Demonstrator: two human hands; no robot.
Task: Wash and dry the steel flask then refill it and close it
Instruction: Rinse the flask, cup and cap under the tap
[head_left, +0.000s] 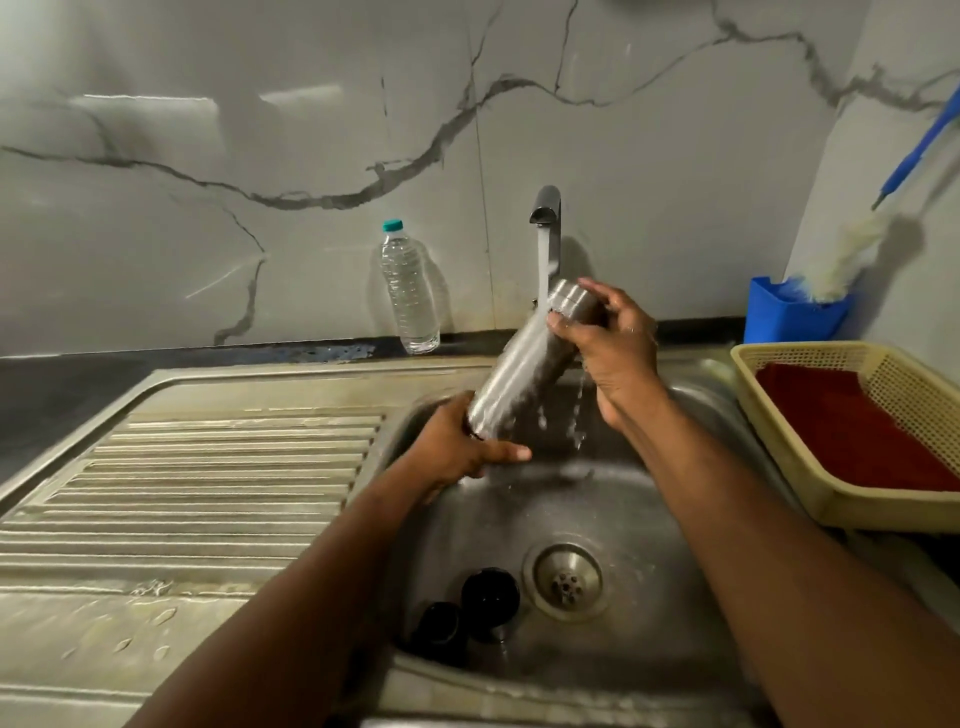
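Fingers of the left hand (457, 441) curl round the lower, darker end of the steel flask (524, 369); those of the right hand (610, 332) wrap its upper end beside the tap stream (543, 265). Flask held tilted between both hands, over the sink (649, 519), water running off below the right fingers. Judgement: rigid, fairly light if empty, wall wet and slippery; a two-ended hold as here, or a full wrap round the mid-body, is soundest. Two black caps (467, 613) lie in the basin well below the fingers, beside the drain (569, 579).
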